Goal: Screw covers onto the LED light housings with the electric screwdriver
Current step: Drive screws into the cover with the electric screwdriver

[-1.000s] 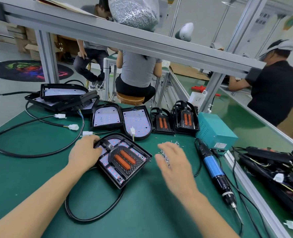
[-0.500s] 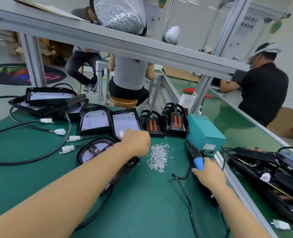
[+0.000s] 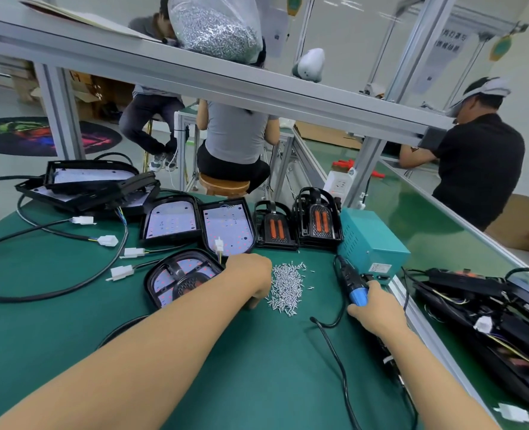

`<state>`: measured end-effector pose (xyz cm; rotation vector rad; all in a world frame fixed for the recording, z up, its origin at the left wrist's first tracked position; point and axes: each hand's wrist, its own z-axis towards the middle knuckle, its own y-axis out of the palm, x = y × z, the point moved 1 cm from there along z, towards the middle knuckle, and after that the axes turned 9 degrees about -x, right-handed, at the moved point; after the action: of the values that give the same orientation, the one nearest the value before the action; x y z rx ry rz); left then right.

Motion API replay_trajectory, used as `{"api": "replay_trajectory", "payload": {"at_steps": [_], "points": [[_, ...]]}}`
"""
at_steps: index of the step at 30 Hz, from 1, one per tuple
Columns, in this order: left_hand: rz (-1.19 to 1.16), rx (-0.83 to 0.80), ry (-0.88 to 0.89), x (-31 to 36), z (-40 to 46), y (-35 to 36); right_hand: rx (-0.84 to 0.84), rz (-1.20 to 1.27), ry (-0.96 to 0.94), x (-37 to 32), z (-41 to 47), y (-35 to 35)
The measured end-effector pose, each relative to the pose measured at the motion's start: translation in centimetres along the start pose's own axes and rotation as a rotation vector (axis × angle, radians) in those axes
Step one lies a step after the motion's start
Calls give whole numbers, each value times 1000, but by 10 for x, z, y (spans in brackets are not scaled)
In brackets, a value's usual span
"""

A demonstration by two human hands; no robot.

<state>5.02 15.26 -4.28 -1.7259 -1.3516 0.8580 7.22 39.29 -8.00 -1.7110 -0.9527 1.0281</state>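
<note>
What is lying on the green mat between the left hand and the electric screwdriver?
In the head view, a loose pile of small silver screws lies between the left hand and the electric screwdriver, then bare green mat.

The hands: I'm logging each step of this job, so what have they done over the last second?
The left hand left the near housing and crossed to the screw pile; whether its fingers hold a screw cannot be seen. The right hand moved off the pile to the right and took hold of the electric screwdriver, which lay free before. The housing, pile and teal power box kept their places.
</note>
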Motion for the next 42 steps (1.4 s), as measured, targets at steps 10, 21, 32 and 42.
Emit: {"api": "replay_trajectory", "payload": {"at_steps": [10,21,32,42], "points": [[-126,-54,43,-11,6,-7,-226,869,-16,-12,-3,-26],[-66,91,74,-1,6,9,-366,1692,-430,-57,-47,-77],[-21,142,19,6,2,10,-70,1956,-498,-80,-68,-78],[-163,150,121,-1,-4,6,19,2032,-488,-89,-71,-66]]}}
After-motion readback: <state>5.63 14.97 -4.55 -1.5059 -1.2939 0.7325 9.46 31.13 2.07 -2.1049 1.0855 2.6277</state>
